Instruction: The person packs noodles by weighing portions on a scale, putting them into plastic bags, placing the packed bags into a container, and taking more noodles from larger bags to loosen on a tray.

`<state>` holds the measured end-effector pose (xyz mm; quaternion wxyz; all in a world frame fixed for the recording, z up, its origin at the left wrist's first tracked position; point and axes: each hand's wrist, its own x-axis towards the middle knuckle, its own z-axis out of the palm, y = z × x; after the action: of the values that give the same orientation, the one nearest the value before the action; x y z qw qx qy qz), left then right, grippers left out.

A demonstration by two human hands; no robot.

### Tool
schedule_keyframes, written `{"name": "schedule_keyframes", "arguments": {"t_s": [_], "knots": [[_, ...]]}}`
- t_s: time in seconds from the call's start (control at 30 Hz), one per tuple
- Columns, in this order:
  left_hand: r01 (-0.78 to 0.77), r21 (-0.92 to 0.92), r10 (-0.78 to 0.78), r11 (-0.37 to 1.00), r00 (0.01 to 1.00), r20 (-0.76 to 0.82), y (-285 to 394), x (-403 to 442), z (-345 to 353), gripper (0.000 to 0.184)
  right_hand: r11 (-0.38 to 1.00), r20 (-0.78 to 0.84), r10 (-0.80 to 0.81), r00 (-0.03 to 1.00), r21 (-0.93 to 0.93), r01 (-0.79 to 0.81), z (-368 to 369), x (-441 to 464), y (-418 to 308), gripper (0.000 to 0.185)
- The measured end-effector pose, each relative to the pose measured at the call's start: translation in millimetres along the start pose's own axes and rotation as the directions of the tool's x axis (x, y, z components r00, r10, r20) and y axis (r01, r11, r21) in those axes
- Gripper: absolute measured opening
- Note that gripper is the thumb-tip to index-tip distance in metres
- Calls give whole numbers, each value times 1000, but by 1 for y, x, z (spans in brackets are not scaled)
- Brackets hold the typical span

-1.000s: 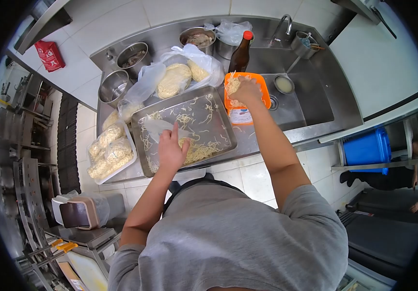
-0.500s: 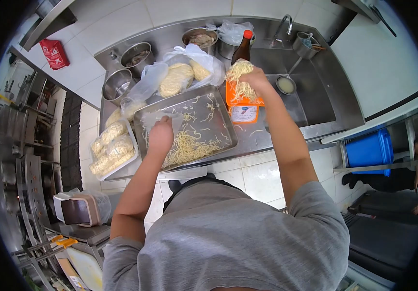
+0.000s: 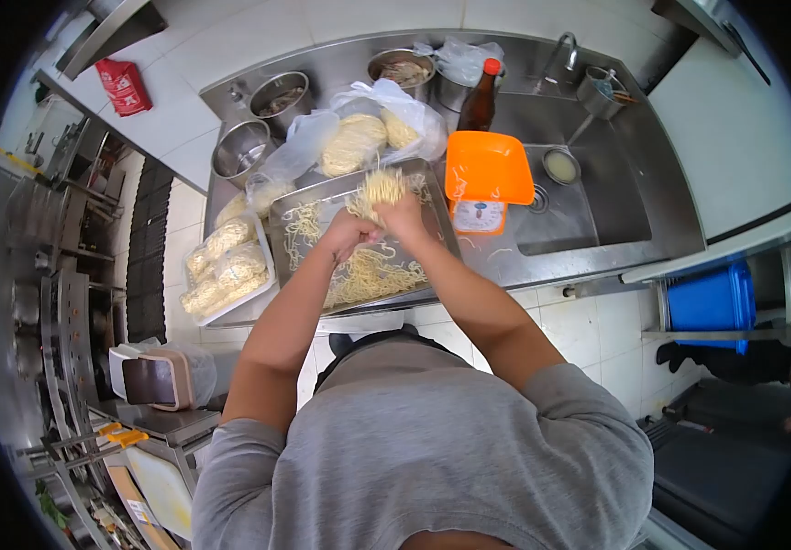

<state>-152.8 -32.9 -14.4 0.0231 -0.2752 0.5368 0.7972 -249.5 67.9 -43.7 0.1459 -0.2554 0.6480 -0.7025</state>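
Observation:
Over the metal tray (image 3: 444,240), my right hand (image 3: 400,217) is closed around a bunch of noodles (image 3: 380,190). My left hand (image 3: 349,235) is closed beside it, close to my right hand; what its fingers grip is too small to make out. Loose noodles (image 3: 368,275) lie in the tray, mostly at its near side. To the right stands a kitchen scale (image 3: 479,216) with an orange pan (image 3: 489,167) whose inside shows no noodle bunch. A white tray of bagged noodles (image 3: 227,268) is at the left.
Behind the tray are an open plastic bag with noodles (image 3: 354,145), metal pots (image 3: 281,96) and a brown bottle (image 3: 479,105). The sink (image 3: 588,211) holds a small bowl (image 3: 561,166). Part of another person (image 3: 735,362) shows at the far right.
My right hand has lifted the noodles out of the orange pan and carried them left over the metal tray. My left hand has moved right, beside it. The view has shifted slightly.

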Motion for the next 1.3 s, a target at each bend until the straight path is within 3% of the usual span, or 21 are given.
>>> {"name": "schedule_keyframes", "arguments": {"t_s": [0.1, 0.13, 0.17, 0.23, 0.33, 0.43, 0.5, 0.53, 0.57, 0.63, 0.73, 0.83, 0.9, 0.97, 1.0, 1.03, 1.13, 1.23, 1.3], "knots": [[-86, 312, 104, 946, 994, -41, -3, -30, -2, 45, 977, 287, 103, 952, -206, -44, -4, -25, 0, 32], [-44, 356, 67, 933, 996, -54, -2, -34, -5, 46, 957, 358, 137, 924, -289, -30, -4, -29, -9, 30], [-176, 573, 258, 801, 964, -65, 0, -35, -6, 48, 924, 439, 120, 890, -377, 61, 1, -26, -10, 32], [-312, 885, 580, 345, 812, 60, 7, -32, -1, 51, 818, 587, 113, 802, -512, 260, 8, -6, -11, 36], [-366, 890, 611, 271, 780, 135, 28, -26, 7, 55, 529, 525, 245, 815, -777, 342, 27, 22, -14, 34], [-357, 837, 621, 416, 783, 26, 55, -26, 6, 59, 519, 689, 429, 584, -717, 465, 39, 72, -66, 30], [-295, 805, 555, 514, 830, -50, 69, -31, -1, 61, 805, 604, 490, 628, -591, -60, 38, 87, -73, 25], [-262, 785, 516, 561, 853, -84, 73, -36, -2, 62, 839, 564, 537, 628, -435, -328, 36, 90, -77, 24], [-245, 743, 482, 623, 868, -117, 77, -40, 3, 64, 804, 565, 495, 660, -586, -102, 36, 86, -98, 25], [-207, 650, 406, 731, 898, -171, 87, -49, 15, 67, 549, 595, 398, 698, -764, 339, 39, 77, -162, 26], [-284, 468, 414, 837, 888, -201, 98, -58, 28, 71, 451, 544, 329, 772, -809, 377, 42, 81, -187, 29], [-215, 353, 316, 911, 913, -258, 103, -59, 24, 75, 765, 644, 167, 747, -562, 314, 22, 90, -188, 30], [-251, 414, 377, 875, 889, -259, 108, -75, 30, 73, 903, 576, 117, 809, -401, 154, -14, 91, -188, 35], [-214, 473, 385, 854, 873, -300, 103, -77, 10, 73, 797, 459, 292, 839, -602, 52, -62, 97, -182, 34], [-270, 317, 363, 909, 886, -288, 96, -76, -5, 74, 659, 468, 263, 844, -726, 197, -86, 98, -168, 34], [-276, 299, 362, 913, 887, -286, 98, -81, -4, 74, 486, 483, 228, 845, -809, 331, -104, 98, -148, 34], [-294, 255, 363, 921, 884, -294, 111, -105, 0, 72, 496, 429, 161, 889, -814, 303, -129, 55, -106, 41], [-325, 230, 387, 917, 862, -326, 124, -121, -8, 70, 581, 313, 212, 926, -802, 138, -121, 44, -97, 54], [-347, 220, 405, 912, 848, -343, 133, -132, -16, 68, 650, 265, 223, 938, -758, 59, -119, 38, -99, 43]]}}
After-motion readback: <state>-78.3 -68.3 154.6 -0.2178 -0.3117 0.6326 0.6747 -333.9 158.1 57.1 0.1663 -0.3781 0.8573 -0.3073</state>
